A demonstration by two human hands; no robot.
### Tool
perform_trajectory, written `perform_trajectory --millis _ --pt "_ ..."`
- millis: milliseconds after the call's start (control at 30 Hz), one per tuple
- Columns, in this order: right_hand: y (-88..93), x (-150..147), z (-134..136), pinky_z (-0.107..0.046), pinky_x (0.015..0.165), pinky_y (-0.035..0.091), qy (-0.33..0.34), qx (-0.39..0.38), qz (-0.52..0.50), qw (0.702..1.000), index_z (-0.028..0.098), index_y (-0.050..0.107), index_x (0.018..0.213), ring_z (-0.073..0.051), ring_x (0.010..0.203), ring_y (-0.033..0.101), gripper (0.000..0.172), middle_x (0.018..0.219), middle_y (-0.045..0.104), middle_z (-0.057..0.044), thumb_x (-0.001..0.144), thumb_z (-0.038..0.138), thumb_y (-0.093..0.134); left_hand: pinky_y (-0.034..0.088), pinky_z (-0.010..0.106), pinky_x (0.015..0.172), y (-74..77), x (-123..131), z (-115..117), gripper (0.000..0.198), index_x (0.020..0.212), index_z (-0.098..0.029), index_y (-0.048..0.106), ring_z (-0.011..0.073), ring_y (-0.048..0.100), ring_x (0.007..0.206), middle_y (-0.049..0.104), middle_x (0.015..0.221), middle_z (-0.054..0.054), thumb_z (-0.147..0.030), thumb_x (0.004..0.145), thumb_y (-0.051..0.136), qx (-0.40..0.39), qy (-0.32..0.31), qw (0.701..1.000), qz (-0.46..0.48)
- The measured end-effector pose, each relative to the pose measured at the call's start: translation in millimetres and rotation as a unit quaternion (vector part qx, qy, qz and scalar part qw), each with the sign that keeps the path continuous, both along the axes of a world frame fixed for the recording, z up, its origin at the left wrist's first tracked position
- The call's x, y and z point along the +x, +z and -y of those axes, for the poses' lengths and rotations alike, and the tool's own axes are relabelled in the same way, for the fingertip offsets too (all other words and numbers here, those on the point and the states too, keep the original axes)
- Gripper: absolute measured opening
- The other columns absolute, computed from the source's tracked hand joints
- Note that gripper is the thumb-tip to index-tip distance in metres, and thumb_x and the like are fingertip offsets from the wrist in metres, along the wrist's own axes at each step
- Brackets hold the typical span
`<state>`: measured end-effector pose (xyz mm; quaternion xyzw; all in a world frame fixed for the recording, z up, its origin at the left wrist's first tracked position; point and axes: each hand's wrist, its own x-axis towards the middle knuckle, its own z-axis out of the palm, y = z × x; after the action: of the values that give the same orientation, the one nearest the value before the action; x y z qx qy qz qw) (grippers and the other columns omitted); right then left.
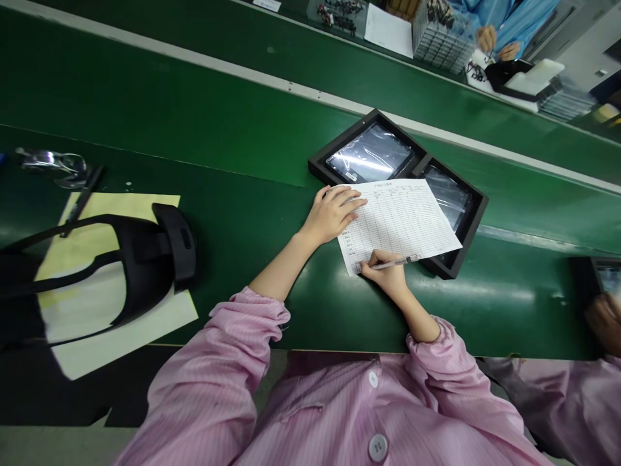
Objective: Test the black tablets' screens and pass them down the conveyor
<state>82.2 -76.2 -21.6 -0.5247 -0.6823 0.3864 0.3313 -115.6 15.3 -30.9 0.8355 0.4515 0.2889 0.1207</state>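
Observation:
A white sheet with a printed grid (pixel 398 217) lies partly over a black two-compartment tray (pixel 466 255). My left hand (pixel 332 213) rests on the sheet's left edge, fingers spread and holding nothing. My right hand (pixel 388 277) grips a pen (pixel 398 261), its tip at the lower left corner of the sheet, near some small handwritten entries. In the tray's left compartment lies a flat, dark, screen-like panel under clear film (pixel 372 154). Another wrapped panel (pixel 446 194) shows in the right compartment, partly hidden by the sheet.
On the left, a black strapped object (pixel 177 246) lies over yellow and white papers (pixel 140 333), near glasses (pixel 51 162) and a dark pen (pixel 87 194). Across the green table (pixel 194 129), a person in blue handles parts beside a divided bin (pixel 441 42). Another person's hand (pixel 604 320) is at right.

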Motion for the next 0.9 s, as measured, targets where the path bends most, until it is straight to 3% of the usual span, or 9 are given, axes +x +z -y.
perform_trajectory --millis 167,467,900 --pt "1.6 -1.6 -0.2 -0.027 0.047 0.027 -0.029 0.009 -0.012 0.999 0.023 0.038 0.053 -0.012 0.047 0.035 0.035 0.048 0.040 0.005 0.075 0.034 0.063 0.024 0.052 0.116 0.0 0.6 0.2 0.037 0.132 -0.031 0.060 0.0281 0.045 0.135 0.060 0.139 0.005 -0.039 0.101 0.040 0.004 0.007 1.000 -0.004" --pt "2.1 -1.1 0.1 -0.027 0.046 0.025 -0.001 0.020 -0.002 1.000 0.024 0.036 0.053 -0.011 0.045 0.032 0.033 0.047 0.038 0.005 0.075 0.030 0.060 0.024 0.053 0.116 0.6 0.5 0.7 0.037 0.131 -0.030 0.060 0.0280 0.046 0.133 0.061 0.138 0.005 -0.039 0.102 0.040 0.006 0.008 1.000 -0.003" --pt "3.8 -2.8 0.4 -0.025 0.047 0.025 -0.017 0.030 -0.005 0.999 0.023 0.034 0.054 -0.010 0.046 0.030 0.034 0.047 0.035 0.007 0.075 0.031 0.060 0.023 0.053 0.116 2.6 1.1 1.6 0.038 0.133 -0.028 0.059 0.0281 0.045 0.134 0.060 0.139 0.006 -0.038 0.102 0.040 0.001 0.006 1.000 -0.012"
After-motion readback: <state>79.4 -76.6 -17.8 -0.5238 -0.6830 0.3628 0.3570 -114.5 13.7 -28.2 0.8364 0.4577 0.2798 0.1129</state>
